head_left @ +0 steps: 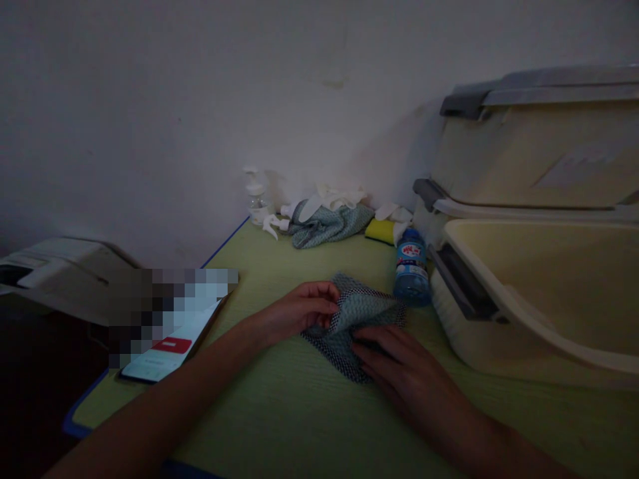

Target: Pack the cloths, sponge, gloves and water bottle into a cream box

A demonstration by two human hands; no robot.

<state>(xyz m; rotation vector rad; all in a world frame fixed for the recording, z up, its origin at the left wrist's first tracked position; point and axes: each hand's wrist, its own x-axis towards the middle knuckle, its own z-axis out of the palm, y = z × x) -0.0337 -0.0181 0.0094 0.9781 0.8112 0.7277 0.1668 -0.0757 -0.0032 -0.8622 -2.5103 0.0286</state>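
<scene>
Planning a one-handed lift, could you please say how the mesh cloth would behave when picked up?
Probably floppy: the mesh cloth bunches where the left hand pinches it. Likely light and grippy, given its open weave.

Hands: two are showing, left hand [299, 309] and right hand [394, 362].
Cloths: two are lying on the one bench [299, 412], one mesh cloth [359, 313] at the hands and one teal cloth [324, 226] by the wall.
Bottles: two are standing, one blue-label bottle [411, 269] and one clear pump bottle [255, 193].
One white spray trigger [272, 225] is lying beside the pump bottle; can't tell if a third bottle is attached.
Singles sitting around: one yellow sponge [380, 231], one phone [170, 349], one beige machine [539, 219], one grey device [60, 273].
White gloves [334, 196] are piling on the teal cloth; count unreadable.
</scene>
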